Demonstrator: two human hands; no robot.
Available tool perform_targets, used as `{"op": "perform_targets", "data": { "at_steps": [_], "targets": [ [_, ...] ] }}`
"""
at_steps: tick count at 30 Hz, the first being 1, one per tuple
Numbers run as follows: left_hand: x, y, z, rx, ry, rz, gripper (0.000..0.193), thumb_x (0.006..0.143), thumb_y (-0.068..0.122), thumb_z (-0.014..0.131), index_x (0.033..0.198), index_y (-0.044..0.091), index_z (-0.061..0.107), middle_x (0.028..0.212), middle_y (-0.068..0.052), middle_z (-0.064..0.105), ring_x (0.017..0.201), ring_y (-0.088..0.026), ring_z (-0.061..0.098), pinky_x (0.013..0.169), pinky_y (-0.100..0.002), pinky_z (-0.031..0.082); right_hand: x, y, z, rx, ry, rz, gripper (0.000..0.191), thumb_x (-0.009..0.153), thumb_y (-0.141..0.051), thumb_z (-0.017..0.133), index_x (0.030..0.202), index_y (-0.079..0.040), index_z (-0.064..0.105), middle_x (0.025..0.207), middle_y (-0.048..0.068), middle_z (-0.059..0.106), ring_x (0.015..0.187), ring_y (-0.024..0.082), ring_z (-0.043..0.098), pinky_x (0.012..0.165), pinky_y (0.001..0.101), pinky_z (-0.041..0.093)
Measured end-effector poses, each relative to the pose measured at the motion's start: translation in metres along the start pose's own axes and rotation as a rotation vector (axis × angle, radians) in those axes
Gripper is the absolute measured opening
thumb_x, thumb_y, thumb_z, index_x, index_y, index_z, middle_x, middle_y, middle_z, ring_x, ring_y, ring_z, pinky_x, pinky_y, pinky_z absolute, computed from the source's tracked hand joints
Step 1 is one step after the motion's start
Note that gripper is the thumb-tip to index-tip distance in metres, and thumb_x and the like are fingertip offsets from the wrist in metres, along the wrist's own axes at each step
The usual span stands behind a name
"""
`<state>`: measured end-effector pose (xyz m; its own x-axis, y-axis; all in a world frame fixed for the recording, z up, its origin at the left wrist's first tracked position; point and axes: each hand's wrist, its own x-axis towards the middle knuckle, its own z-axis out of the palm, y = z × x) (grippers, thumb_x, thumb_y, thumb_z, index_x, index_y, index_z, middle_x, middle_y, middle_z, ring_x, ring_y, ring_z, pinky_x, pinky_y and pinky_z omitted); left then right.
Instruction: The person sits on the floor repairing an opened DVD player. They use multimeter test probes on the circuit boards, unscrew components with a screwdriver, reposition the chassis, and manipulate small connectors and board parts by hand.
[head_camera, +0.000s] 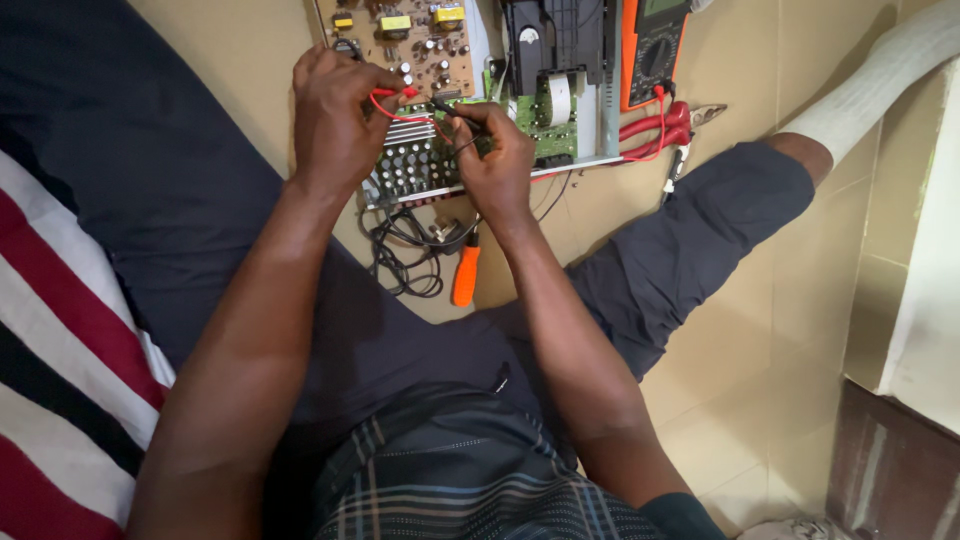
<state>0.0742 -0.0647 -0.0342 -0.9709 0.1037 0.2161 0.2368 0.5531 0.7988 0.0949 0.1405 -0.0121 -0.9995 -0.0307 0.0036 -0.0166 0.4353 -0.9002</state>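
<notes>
Probes of a meter were in both hands over an opened device (560, 140) lying on the floor (740, 330) at the top centre of the frame. Left hand (335, 115) was closed around the red probe (395, 95), its red wire looping to the right. Right hand (497, 150) pinched the black probe (447, 108), tip down on the board (410, 40). An orange meter (655, 45) lay at the upper right, red leads (655, 135) beside it. Below the hands lay a black cable (405, 250) and an orange-handled screwdriver (466, 275).

Orange-handled screwdriver (466, 277) on tiled floor (740, 370); striped cloth (60, 370) beside.
</notes>
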Motion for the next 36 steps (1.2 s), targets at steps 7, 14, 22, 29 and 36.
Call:
{"op": "perform_targets", "data": {
  "at_steps": [7, 14, 22, 29, 36],
  "targets": [
    [0.0000, 0.0015, -0.0017, -0.016, -0.002, -0.012, 0.011, 0.095, 0.008, 0.080, 0.105, 0.012, 0.081, 0.090, -0.008, 0.069, 0.096, -0.028, 0.063, 0.115, -0.050, 0.036, 0.0007, -0.0012, -0.0018, -0.048, -0.004, 0.023, 0.014, 0.099, -0.004, 0.070, 0.111, 0.003, 0.071, 0.097, 0.012, 0.078, 0.089, 0.013, 0.075, 0.078, 0.0271, 0.059],
    [-0.0003, -0.0001, 0.0000, -0.010, 0.011, -0.003, 0.013, 0.093, 0.008, 0.080, 0.106, 0.010, 0.081, 0.091, -0.009, 0.071, 0.097, -0.028, 0.064, 0.114, -0.051, 0.036, 0.0008, -0.0008, -0.0017, -0.049, -0.021, -0.020, 0.014, 0.099, -0.003, 0.070, 0.111, 0.003, 0.071, 0.098, 0.013, 0.079, 0.092, 0.015, 0.075, 0.081, 0.0281, 0.059],
    [-0.0006, -0.0016, 0.0013, -0.013, 0.002, -0.030, 0.011, 0.094, 0.008, 0.082, 0.105, 0.010, 0.082, 0.088, -0.009, 0.069, 0.094, -0.028, 0.064, 0.115, -0.051, 0.036, 0.0011, -0.0003, -0.0015, -0.051, -0.020, 0.013, 0.014, 0.100, -0.005, 0.070, 0.111, 0.003, 0.071, 0.100, 0.013, 0.079, 0.093, 0.015, 0.078, 0.078, 0.0279, 0.061],
    [-0.0001, -0.0023, 0.0049, -0.002, -0.016, -0.069, 0.009, 0.097, 0.009, 0.083, 0.105, 0.012, 0.082, 0.084, -0.006, 0.069, 0.088, -0.022, 0.063, 0.115, -0.051, 0.036, 0.0017, 0.0010, -0.0017, -0.106, -0.009, 0.041, 0.015, 0.097, -0.006, 0.071, 0.110, 0.002, 0.072, 0.095, 0.012, 0.079, 0.082, 0.015, 0.075, 0.070, 0.0284, 0.058],
    [0.0016, -0.0003, 0.0014, -0.014, 0.009, -0.030, 0.008, 0.096, 0.010, 0.083, 0.104, 0.010, 0.081, 0.088, -0.009, 0.070, 0.094, -0.028, 0.065, 0.114, -0.052, 0.036, 0.0014, -0.0018, -0.0023, -0.132, 0.027, -0.057, 0.014, 0.098, -0.004, 0.070, 0.110, 0.002, 0.071, 0.098, 0.013, 0.077, 0.087, 0.016, 0.075, 0.076, 0.0298, 0.058]
  ]
}}
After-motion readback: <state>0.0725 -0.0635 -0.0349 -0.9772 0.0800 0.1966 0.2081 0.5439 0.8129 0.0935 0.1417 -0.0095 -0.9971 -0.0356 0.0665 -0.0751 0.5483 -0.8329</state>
